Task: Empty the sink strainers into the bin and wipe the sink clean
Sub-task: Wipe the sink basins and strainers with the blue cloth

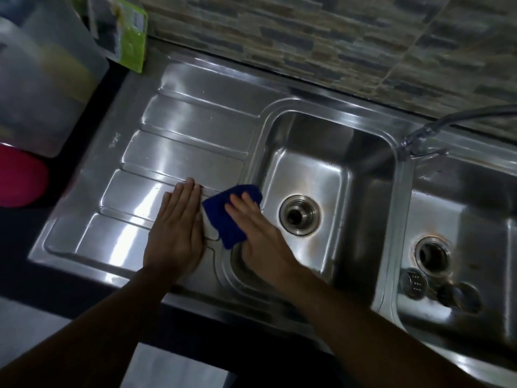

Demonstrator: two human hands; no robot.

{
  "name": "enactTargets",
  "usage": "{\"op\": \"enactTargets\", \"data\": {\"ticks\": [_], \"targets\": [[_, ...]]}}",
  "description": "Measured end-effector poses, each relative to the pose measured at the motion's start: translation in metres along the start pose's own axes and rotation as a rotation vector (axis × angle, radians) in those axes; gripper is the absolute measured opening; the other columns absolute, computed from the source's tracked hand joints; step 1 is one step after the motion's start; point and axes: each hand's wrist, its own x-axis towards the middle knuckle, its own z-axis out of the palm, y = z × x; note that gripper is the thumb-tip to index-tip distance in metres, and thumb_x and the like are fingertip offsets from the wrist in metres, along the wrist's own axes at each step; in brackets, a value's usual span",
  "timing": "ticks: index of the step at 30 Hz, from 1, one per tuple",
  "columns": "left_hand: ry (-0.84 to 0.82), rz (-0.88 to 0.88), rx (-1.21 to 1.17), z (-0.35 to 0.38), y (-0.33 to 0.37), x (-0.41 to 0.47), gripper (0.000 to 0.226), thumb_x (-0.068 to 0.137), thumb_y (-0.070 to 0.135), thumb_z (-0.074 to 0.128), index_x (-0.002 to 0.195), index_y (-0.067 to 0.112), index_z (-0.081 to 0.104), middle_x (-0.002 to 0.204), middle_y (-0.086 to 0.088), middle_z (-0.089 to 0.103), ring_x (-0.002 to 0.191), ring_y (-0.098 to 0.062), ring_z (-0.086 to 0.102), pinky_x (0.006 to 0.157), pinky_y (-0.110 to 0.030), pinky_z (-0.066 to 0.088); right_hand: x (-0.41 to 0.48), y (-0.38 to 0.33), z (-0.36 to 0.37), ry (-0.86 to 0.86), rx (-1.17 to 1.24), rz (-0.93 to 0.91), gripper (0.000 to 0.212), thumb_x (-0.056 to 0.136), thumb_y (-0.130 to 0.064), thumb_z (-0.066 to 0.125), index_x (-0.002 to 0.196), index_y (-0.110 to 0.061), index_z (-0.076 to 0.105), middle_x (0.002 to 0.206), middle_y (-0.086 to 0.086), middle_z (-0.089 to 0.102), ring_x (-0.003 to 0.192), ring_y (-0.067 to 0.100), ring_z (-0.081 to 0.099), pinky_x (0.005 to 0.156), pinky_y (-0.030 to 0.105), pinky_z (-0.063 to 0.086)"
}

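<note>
Fingers (237, 208) of your right hand (260, 233) lie straight, pressing the blue cloth (223, 228) on the sink rim (253, 161), left hand (174, 239) flat on the drainboard (173, 152); strainers (413, 282) lie loose in the right basin (475, 219), so wiping looks underway, basins probably left.

The right basin (475, 219) is cut off, its blurred round pieces (413, 282) perhaps strainers.

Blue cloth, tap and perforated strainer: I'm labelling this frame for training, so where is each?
blue cloth (218, 219): head view, on its uncovered left part.
tap (416, 136): head view, on its metal body.
perforated strainer (413, 282): head view, on its holed top, in the right basin.
</note>
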Motion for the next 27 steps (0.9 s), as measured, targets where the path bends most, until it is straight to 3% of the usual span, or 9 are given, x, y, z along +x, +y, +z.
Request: {"op": "enactTargets", "data": {"ticks": [3, 9, 12, 14, 18, 19, 21, 24, 27], "targets": [[-0.001, 0.011, -0.001, -0.003, 0.001, 0.001, 0.056, 0.106, 0.030, 0.021, 0.157, 0.008, 0.027, 0.167, -0.010, 0.020, 0.156, -0.020, 0.012, 0.128, -0.039, 0.008, 0.035, 0.015, -0.017, 0.057, 0.022, 0.076, 0.071, 0.081, 0.018, 0.057, 0.147, -0.003, 0.041, 0.158, 0.012, 0.032, 0.150, 0.024, 0.022, 0.125, 0.038, 0.017], [-0.031, 0.003, -0.033, -0.013, 0.008, 0.001, 0.056, 0.104, 0.025, 0.026, 0.156, 0.004, 0.029, 0.165, -0.014, 0.021, 0.156, -0.026, 0.015, 0.128, -0.046, 0.012, 0.089, 0.046, -0.036, -0.012, 0.007, 0.097, 0.062, 0.087, 0.014, 0.053, 0.146, -0.003, 0.044, 0.158, 0.015, 0.032, 0.150, 0.032, 0.021, 0.125, 0.045, 0.015], [-0.061, 0.016, -0.025, -0.019, 0.008, 0.002, 0.055, 0.103, 0.022, 0.028, 0.154, 0.002, 0.031, 0.164, -0.016, 0.024, 0.155, -0.029, 0.019, 0.127, -0.047, 0.013, 0.037, 0.036, -0.010, -0.013, 0.057, -0.012, 0.062, 0.078, 0.020, 0.060, 0.137, 0.004, 0.053, 0.150, 0.023, 0.042, 0.144, 0.040, 0.033, 0.123, 0.049, 0.020], [-0.099, 0.021, -0.022, -0.023, 0.003, 0.005, 0.055, 0.102, 0.021, 0.028, 0.154, 0.002, 0.030, 0.164, -0.017, 0.023, 0.154, -0.031, 0.018, 0.127, -0.048, 0.013, -0.004, 0.027, 0.010, -0.027, 0.081, -0.100, 0.056, 0.078, 0.016, 0.054, 0.132, 0.002, 0.059, 0.146, 0.023, 0.048, 0.141, 0.039, 0.038, 0.122, 0.043, 0.021], [-0.164, 0.003, -0.028, -0.022, 0.007, 0.003, 0.059, 0.101, 0.022, 0.024, 0.157, 0.001, 0.021, 0.166, -0.019, 0.013, 0.155, -0.035, 0.009, 0.126, -0.049, 0.003, -0.090, 0.010, 0.028, -0.142, 0.145, -0.112, 0.041, 0.084, 0.007, 0.060, 0.125, 0.010, 0.059, 0.143, 0.026, 0.047, 0.140, 0.018, 0.040, 0.121, 0.038, 0.025], [-0.170, -0.012, -0.026, -0.021, 0.012, 0.001, 0.061, 0.101, 0.024, 0.022, 0.157, 0.001, 0.018, 0.166, -0.019, 0.010, 0.156, -0.035, 0.006, 0.125, -0.048, 0.000, -0.111, 0.011, 0.022, -0.151, 0.185, -0.121, 0.037, 0.087, -0.001, 0.062, 0.122, 0.010, 0.059, 0.141, 0.024, 0.047, 0.137, 0.013, 0.042, 0.120, 0.035, 0.027], [-0.164, -0.010, -0.013, -0.017, 0.027, -0.007, 0.062, 0.101, 0.026, 0.021, 0.158, 0.001, 0.016, 0.167, -0.019, 0.007, 0.156, -0.035, 0.002, 0.125, -0.048, -0.001, -0.144, 0.017, -0.008, -0.172, 0.200, -0.106, 0.030, 0.085, -0.005, 0.073, 0.113, 0.006, 0.069, 0.134, 0.018, 0.057, 0.131, 0.019, 0.050, 0.118, 0.034, 0.032], [-0.160, 0.019, 0.000, -0.007, 0.058, -0.022, 0.062, 0.103, 0.030, 0.018, 0.158, 0.002, 0.016, 0.167, -0.017, 0.008, 0.156, -0.030, 0.001, 0.127, -0.049, 0.000, -0.187, 0.034, -0.071, -0.138, 0.130, -0.052, 0.034, 0.073, 0.003, 0.082, 0.106, 0.004, 0.074, 0.123, 0.018, 0.067, 0.122, 0.032, 0.061, 0.113, 0.033, 0.039], [-0.154, -0.042, -0.007, -0.001, 0.081, -0.029, 0.061, 0.103, 0.029, 0.018, 0.158, 0.002, 0.015, 0.167, -0.017, 0.007, 0.156, -0.030, 0.000, 0.128, -0.047, 0.001, -0.217, 0.048, -0.105, -0.146, 0.021, -0.043, 0.037, 0.068, 0.009, 0.082, 0.104, 0.003, 0.075, 0.118, 0.015, 0.070, 0.120, 0.037, 0.061, 0.108, 0.043, 0.044]]}}
